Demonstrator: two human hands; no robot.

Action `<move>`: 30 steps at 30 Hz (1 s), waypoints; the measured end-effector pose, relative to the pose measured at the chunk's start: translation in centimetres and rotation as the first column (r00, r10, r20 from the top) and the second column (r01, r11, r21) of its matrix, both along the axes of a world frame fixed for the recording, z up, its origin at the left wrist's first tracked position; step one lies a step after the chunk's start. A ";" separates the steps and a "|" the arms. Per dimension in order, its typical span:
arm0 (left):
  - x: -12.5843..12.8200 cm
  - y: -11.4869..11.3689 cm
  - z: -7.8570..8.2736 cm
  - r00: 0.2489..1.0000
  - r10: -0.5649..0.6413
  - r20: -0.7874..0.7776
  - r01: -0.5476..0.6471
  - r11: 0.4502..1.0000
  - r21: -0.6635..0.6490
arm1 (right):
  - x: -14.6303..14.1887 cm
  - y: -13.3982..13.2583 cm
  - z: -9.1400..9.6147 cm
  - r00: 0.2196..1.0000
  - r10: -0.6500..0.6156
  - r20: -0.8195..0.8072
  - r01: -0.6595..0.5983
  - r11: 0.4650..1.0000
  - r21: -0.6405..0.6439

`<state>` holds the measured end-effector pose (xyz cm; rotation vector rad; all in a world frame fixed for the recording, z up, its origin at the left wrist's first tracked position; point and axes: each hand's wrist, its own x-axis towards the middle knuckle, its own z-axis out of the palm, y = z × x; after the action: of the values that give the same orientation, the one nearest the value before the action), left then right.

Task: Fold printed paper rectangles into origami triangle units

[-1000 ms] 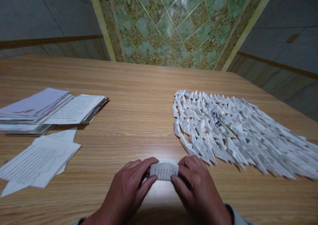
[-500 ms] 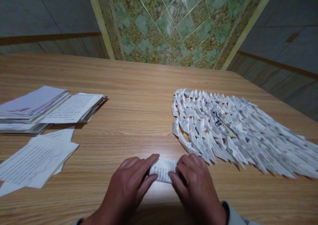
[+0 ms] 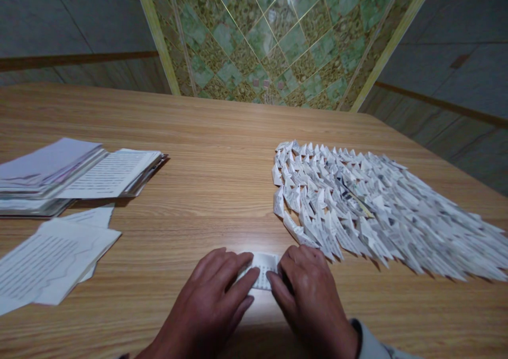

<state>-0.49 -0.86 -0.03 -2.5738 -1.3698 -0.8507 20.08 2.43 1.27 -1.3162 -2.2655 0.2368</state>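
Observation:
A small piece of folded printed paper point(image 3: 265, 270) lies low in the middle of the head view, between my two hands at the near part of the table. My left hand point(image 3: 218, 287) grips its left end, with the thumb and a finger over the printed face. At the other end, my right hand point(image 3: 307, 287) pinches the paper between thumb and curled fingers. Both ends of the paper are hidden under my fingers. To the right of my hands, many folded paper boats point(image 3: 341, 200) stand packed in slanting rows.
At the left of the wooden table point(image 3: 206, 153) lies a stack of papers point(image 3: 51, 160) beside a printed pile point(image 3: 115, 171). Several loose printed sheets point(image 3: 59, 253) overlap in front of them. A green tiled panel point(image 3: 265, 36) rises beyond the far edge.
My left thumb and fingers have shifted on the paper, and its upper part now looks blank and bent where print showed before. The whole view has drifted slightly.

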 end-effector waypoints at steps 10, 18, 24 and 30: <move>-0.4 -1.7 -3.5 0.975 -0.135 -0.177 0.096 0.972 -0.213 | 0.1 0.1 0.0 0.996 0.027 -0.080 -0.032 0.998 -0.055; -0.3 -1.8 -2.9 0.968 -0.143 -0.208 0.093 0.968 -0.231 | 0.2 -0.3 -0.3 0.995 -0.007 -0.099 0.000 0.997 -0.075; -0.2 -1.9 -2.6 0.953 -0.150 -0.263 0.090 0.970 -0.225 | 0.0 -0.4 0.1 0.999 -0.034 -0.012 0.034 0.999 -0.017; -0.4 -1.6 -3.4 0.953 -0.149 -0.265 0.114 0.983 -0.142 | 0.0 -0.7 0.6 0.998 0.037 0.042 -0.040 0.998 0.056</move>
<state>-0.90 -2.42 -3.47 -2.7740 -1.2177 -0.4090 20.06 1.73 1.90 -1.2604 -2.3159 0.1595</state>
